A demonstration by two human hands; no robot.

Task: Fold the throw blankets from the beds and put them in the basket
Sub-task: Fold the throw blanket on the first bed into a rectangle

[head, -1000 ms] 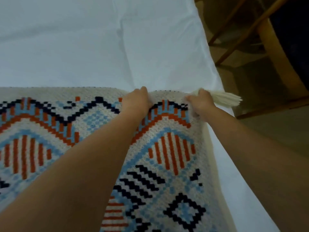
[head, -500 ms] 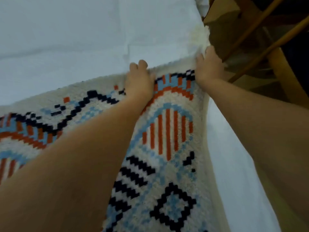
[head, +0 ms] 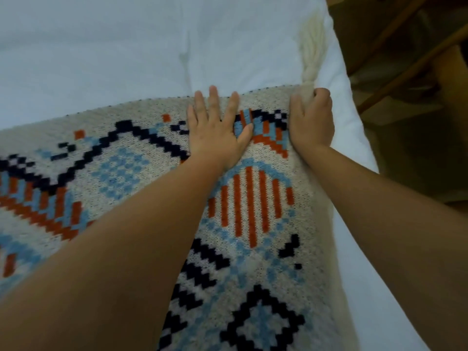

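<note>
A cream throw blanket (head: 121, 173) with a navy, light blue and orange pattern lies spread over the white bed (head: 126, 51). My left hand (head: 215, 133) lies flat on it near its far edge, fingers straight and spread. My right hand (head: 311, 120) grips the blanket's far right corner with curled fingers. A cream tassel (head: 312, 51) runs from that corner away over the sheet. No basket is in view.
The bed's right edge (head: 354, 138) runs close to my right hand. Beyond it stands dark wooden furniture (head: 415, 54) with slanted rails, over a dim floor.
The blanket's far edge has been carried further up the bed and laid down. My left hand has let go and flattened on the cloth. The tassel now points away.
</note>
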